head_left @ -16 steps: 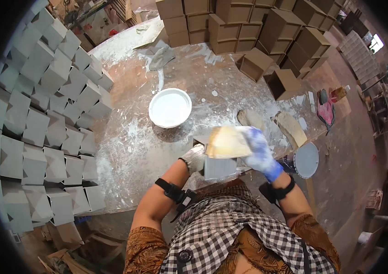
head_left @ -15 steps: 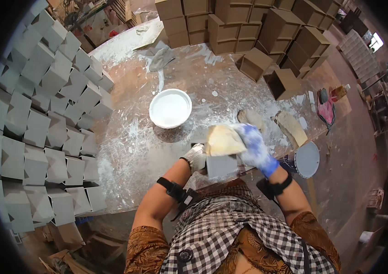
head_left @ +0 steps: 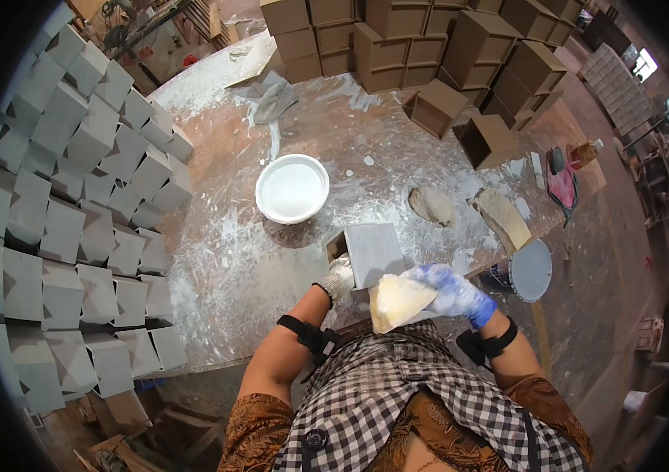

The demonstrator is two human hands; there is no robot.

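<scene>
A box with a light grey-white coated top stands at the table's near edge, its open end facing left. My left hand, in a white knit glove, grips it at that open end; some fingers are hidden there. In my right hand, gloved in blue and white, is a cream-yellow sponge. The sponge is at the box's near side, close to my apron; whether it touches the box I cannot tell. Beyond the box, to the left, sits a white bowl of white liquid.
Grey-white boxes are stacked along the left. Brown boxes line the far side, with a loose brown box nearer. Two crusted pads lie right of the bowl. A lidded bucket stands off the table's right edge.
The sponge in my right hand has moved from over the box's top toward my body, uncovering the coated top. The box now sits slightly farther away and turned, with my left hand still at it.
</scene>
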